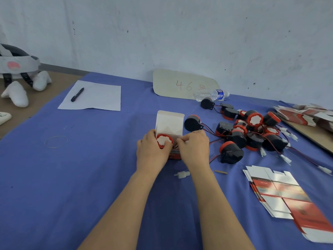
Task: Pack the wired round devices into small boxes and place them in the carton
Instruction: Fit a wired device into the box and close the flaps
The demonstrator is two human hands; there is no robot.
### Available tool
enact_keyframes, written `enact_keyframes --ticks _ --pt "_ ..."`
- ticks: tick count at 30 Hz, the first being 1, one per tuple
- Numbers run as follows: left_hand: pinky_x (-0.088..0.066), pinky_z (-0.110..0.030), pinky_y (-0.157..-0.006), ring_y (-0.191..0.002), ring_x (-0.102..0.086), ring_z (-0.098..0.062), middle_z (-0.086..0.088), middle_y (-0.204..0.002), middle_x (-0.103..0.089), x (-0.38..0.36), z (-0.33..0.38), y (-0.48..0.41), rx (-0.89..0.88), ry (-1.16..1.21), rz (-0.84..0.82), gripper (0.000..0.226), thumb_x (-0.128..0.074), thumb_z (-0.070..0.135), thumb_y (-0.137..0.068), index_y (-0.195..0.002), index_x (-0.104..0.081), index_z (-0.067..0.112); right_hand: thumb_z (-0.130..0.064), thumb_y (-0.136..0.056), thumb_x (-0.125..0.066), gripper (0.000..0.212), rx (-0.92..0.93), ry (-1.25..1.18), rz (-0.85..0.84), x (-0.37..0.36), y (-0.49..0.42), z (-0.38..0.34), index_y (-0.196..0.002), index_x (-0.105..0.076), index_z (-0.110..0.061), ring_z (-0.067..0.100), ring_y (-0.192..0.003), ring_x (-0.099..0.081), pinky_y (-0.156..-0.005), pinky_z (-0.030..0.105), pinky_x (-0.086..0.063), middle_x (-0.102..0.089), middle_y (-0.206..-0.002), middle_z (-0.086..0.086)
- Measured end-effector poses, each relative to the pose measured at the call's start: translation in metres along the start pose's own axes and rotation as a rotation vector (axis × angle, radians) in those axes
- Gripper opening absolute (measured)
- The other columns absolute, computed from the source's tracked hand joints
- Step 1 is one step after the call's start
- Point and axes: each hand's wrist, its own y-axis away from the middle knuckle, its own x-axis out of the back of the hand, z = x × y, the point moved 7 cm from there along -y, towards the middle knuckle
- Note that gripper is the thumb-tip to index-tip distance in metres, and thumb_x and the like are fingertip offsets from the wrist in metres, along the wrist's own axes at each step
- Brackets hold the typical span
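**Round device sits in its small box, lid not shut yet**

The round device (164, 140) is down inside the small box (169, 123), with its white and red face up. The box stands in the middle of the blue tabletop (90, 177). Its lid sticks straight up, open.

The left hand (153, 148) is curled round the left side of the box, with the thumb on the red rim of the device. The right hand (194, 147) pinches the right edge of the box with its fingertips, just where the thin wires (175, 146) go in. I cannot tell if it has a wire in the pinch too.

The device looks like hard plastic, small and light. It will not bend, and it should not slip much. Its round body is the good place to hold.

The wires are thin and floppy, so they can snag or pop out. I think they need tucking in before the lid folds down.

The box is thin card. It will crush if squeezed hard, so it should be held softly by its sides.

More devices wait in a pile (252, 134) to the right, with their wires all mixed up. Flat boxes (275, 193) lie nearer. The carton is not in view.
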Motion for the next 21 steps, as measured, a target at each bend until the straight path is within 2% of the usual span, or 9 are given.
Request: enact_keyframes --ticks 2,4,6,8,10,12,14,17,21 --pt "-0.047 -0.04 -0.091 -0.112 -0.043 -0.022 -0.002 -0.122 -0.055 0.0 0.001 0.001 0.0 0.005 -0.006 0.046 -0.057 0.038 -0.087 -0.127 -0.047 0.017 -0.025 -0.094 -0.053 0.023 -0.008 0.033 -0.032 0.0 -0.001 0.003 -0.105 -0.072 -0.017 0.024 -0.12 -0.038 -0.087 0.024 -0.03 -0.05 -0.126 0.007" --pt "-0.047 -0.041 -0.09 -0.112 -0.042 -0.021 -0.001 -0.121 -0.055 0.001 0.002 0.001 -0.001 0.007 -0.004 0.045 -0.057 0.038 -0.087 -0.125 -0.047 0.018 -0.019 -0.093 -0.054 0.027 -0.06 -0.052 -0.045 0.0 -0.002 0.007 -0.118 -0.064 -0.02 0.028 -0.119 -0.038 -0.083 0.023 -0.025 -0.039 -0.133 0.008" --pt "-0.046 -0.04 -0.089 -0.109 -0.041 -0.02 0.0 -0.119 -0.055 0.001 0.002 0.002 -0.004 0.0 -0.002 0.042 -0.057 0.039 -0.087 -0.123 -0.047 0.018 -0.015 -0.09 -0.059 0.049 -0.131 -0.247 -0.053 -0.002 -0.002 0.013 -0.136 -0.044 -0.022 0.027 -0.104 -0.044 -0.079 0.024 -0.032 -0.03 -0.135 0.009" --pt "-0.046 -0.04 -0.089 -0.108 -0.041 -0.019 0.001 -0.118 -0.055 0.0 0.005 0.004 -0.021 -0.007 -0.006 0.043 -0.057 0.041 -0.086 -0.122 -0.048 0.018 -0.014 -0.088 -0.062 0.065 -0.206 -0.355 -0.059 -0.004 -0.005 0.022 -0.144 -0.027 -0.016 0.023 -0.088 -0.045 -0.064 0.024 -0.035 -0.037 -0.13 0.01" --pt "-0.045 -0.039 -0.09 -0.11 -0.042 -0.021 0.001 -0.118 -0.054 0.0 0.008 0.006 -0.06 -0.021 0.003 0.049 -0.059 0.041 -0.085 -0.126 -0.045 0.018 -0.01 -0.088 -0.059 0.055 -0.249 -0.388 -0.051 -0.006 -0.007 0.027 -0.137 -0.034 -0.007 0.021 -0.081 -0.047 -0.05 0.02 -0.032 -0.051 -0.11 0.01" --pt "-0.045 -0.039 -0.09 -0.112 -0.042 -0.022 0.001 -0.118 -0.053 0.001 0.01 0.008 -0.083 -0.009 0.023 0.06 -0.063 0.038 -0.084 -0.133 -0.035 0.018 -0.006 -0.087 -0.053 0.037 -0.196 -0.334 -0.009 -0.006 -0.008 0.022 -0.123 -0.046 -0.004 0.019 -0.074 -0.046 -0.042 0.017 -0.028 -0.054 -0.095 0.007" --pt "-0.048 -0.038 -0.082 -0.105 -0.047 -0.02 0.001 -0.114 -0.052 0.003 0.011 0.009 -0.11 0.052 0.058 0.057 -0.066 0.033 -0.083 -0.126 -0.031 0.019 -0.003 -0.087 -0.049 0.03 -0.083 -0.255 0.03 -0.004 -0.005 0.012 -0.116 -0.051 -0.007 0.022 -0.077 -0.046 -0.048 0.023 -0.029 -0.055 -0.097 0.008" --pt "-0.043 -0.023 -0.059 -0.084 -0.051 -0.015 0.002 -0.102 -0.048 0.001 0.013 0.01 -0.167 0.114 0.044 0.038 -0.064 0.03 -0.087 -0.102 -0.03 0.024 -0.005 -0.089 -0.051 0.025 0.038 -0.197 0.043 -0.003 -0.003 0.004 -0.11 -0.059 -0.017 0.019 -0.079 -0.048 -0.06 0.027 -0.036 -0.054 -0.107 0.008" --pt "-0.038 -0.021 -0.057 -0.075 -0.046 -0.01 0.005 -0.093 -0.048 -0.003 0.005 0.004 -0.139 0.098 -0.025 0.029 -0.061 0.041 -0.088 -0.091 -0.041 0.02 -0.021 -0.091 -0.058 0.031 0.132 -0.258 -0.152 -0.009 -0.003 0.004 -0.122 -0.061 -0.016 0.008 -0.089 -0.047 -0.079 0.023 -0.04 -0.049 -0.122 0.001"
